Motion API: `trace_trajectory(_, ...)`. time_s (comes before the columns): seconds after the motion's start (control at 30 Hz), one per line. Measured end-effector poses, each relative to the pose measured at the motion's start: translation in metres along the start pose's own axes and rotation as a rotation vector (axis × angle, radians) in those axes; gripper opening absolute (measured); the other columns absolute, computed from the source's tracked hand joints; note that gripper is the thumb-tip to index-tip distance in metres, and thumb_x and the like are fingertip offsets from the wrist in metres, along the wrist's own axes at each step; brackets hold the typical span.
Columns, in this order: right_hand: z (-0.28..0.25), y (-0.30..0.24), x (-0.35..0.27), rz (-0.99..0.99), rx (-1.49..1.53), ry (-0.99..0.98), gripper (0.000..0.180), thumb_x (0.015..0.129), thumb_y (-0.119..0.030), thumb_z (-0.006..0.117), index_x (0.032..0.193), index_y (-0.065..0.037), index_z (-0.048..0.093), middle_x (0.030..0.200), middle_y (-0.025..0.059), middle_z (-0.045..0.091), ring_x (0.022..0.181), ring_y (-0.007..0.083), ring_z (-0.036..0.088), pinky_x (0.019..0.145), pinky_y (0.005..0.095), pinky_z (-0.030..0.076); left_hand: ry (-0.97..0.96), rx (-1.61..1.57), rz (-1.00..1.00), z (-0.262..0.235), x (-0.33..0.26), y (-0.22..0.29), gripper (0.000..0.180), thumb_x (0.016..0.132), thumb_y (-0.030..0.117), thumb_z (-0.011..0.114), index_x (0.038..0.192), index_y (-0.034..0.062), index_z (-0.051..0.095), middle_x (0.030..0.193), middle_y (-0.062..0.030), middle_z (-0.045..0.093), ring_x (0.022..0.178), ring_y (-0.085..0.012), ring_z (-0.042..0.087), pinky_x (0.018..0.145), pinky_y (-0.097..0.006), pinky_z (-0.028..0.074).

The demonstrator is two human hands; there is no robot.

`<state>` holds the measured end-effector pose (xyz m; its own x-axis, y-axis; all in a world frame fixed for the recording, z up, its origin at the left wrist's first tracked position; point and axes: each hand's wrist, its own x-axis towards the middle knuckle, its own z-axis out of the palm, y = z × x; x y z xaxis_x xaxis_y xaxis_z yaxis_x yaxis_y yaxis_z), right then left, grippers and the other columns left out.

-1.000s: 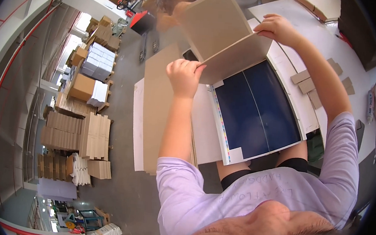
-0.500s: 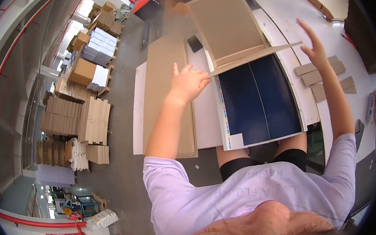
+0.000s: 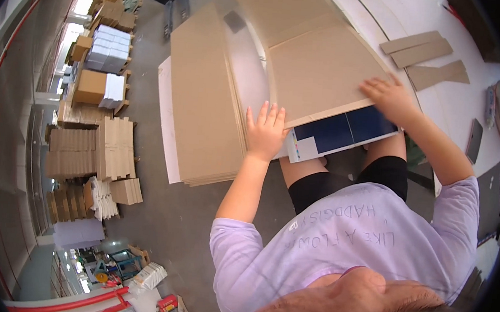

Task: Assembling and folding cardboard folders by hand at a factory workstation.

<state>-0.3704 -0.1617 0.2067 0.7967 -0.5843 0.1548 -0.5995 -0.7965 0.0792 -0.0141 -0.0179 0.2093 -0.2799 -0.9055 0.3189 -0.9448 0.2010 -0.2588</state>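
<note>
Pressing: both hands are lying flat on a brown board [image 3: 322, 73] that is covering most of a dark blue sheet [image 3: 341, 134].
Left hand: the left hand [image 3: 266, 130] is spreading open, fingers straight, palm down at the board's near left corner, gripping nothing.
Right hand: the right hand [image 3: 389, 97] is also lying open and flat, fingers splayed on the board's near right edge, holding nothing.
Board: it is sitting on the table [image 3: 393, 14] right in front of the person, reaching away from the body, with a crease running across its far part.
Sheet: only a near strip is showing, poking out beneath the board, with a white margin at its left end.
Stack: a pile of plain boards [image 3: 204, 98] is resting just left of the left hand, overhanging a white panel [image 3: 166, 125].
Offcuts: small brown pieces [image 3: 425, 55] are lying well apart to the right.
Floor: cartons [image 3: 92, 86] and bundled flat boxes [image 3: 93, 148] are standing far left.
Risk: the board may be skewing on the sheet, since the hands are only pressing, not gripping; uneven pressure could be sliding one corner off line.
Risk: the left wrist is hovering near the stack's edge, and a nudge could be shifting the top boards.
</note>
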Motion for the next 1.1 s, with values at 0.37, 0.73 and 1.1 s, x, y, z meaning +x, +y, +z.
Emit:
trace_trajectory(0.37, 0.028, 0.037, -0.08, 0.939, 1.658, -0.329, 0.05, 0.096, -0.052, 0.047, 0.096, -0.004, 0.064, 0.077, 0.0074, 0.068, 0.063, 0.0144, 0.064, 0.054, 0.0247, 0.046, -0.049, -0.07, -0.123, 0.052, -0.039, 0.033, 0.057, 0.08, 0.041, 0.066, 0.126, 0.0064, 0.057, 0.125, -0.0107, 0.061, 0.12, -0.025, 0.054, 0.104, -0.056, 0.032)
trace_trajectory(0.73, 0.067, 0.024, -0.067, 1.192, 1.964, 0.044, 0.03, 0.089, -0.031, 0.057, 0.065, -0.013, 0.056, 0.057, -0.0001, 0.056, 0.05, 0.0116, 0.054, 0.049, 0.025, 0.043, 0.083, -0.121, -0.007, 0.043, -0.01, 0.083, 0.044, 0.082, 0.022, 0.061, 0.126, 0.0237, 0.06, 0.123, -0.0026, 0.059, 0.12, -0.0246, 0.051, 0.104, -0.049, 0.033)
trace_trajectory(1.1, 0.037, 0.021, -0.04, 0.885, 2.127, 0.182, 0.035, 0.095, -0.036, 0.052, 0.072, -0.01, 0.059, 0.06, 0.0029, 0.058, 0.053, 0.0131, 0.057, 0.05, 0.0255, 0.045, 0.259, -0.148, -0.086, 0.025, 0.014, 0.065, 0.023, 0.086, 0.013, 0.061, 0.108, 0.0119, 0.066, 0.11, -0.0035, 0.065, 0.111, -0.0263, 0.057, 0.095, -0.044, 0.044)
